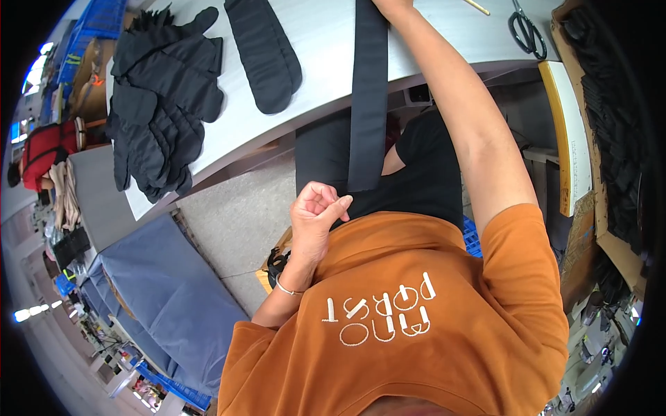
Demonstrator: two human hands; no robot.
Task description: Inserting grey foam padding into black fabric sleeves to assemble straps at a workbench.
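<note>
A long black fabric strip (370,104) runs from the far edge of the view, over the table's near edge and down to my lap. My right hand (394,7) reaches to the strip's far part; its fingers are cut off by the top of the picture. Beside the strip's near end, my left hand (318,213) is raised in front of my waist. Its fingers are curled in with the thumb bent toward them, and nothing shows in them. A pair of black rounded fabric pieces (263,59) lies on the table left of the strip.
A heap of similar black pieces (163,97) hangs over the left end of the white table (316,83). Black-handled scissors (527,35) and a thin wooden stick (477,7) lie at the right. A cardboard box (614,243) of black items stands beyond; grey-blue cloth (166,298) drapes at left.
</note>
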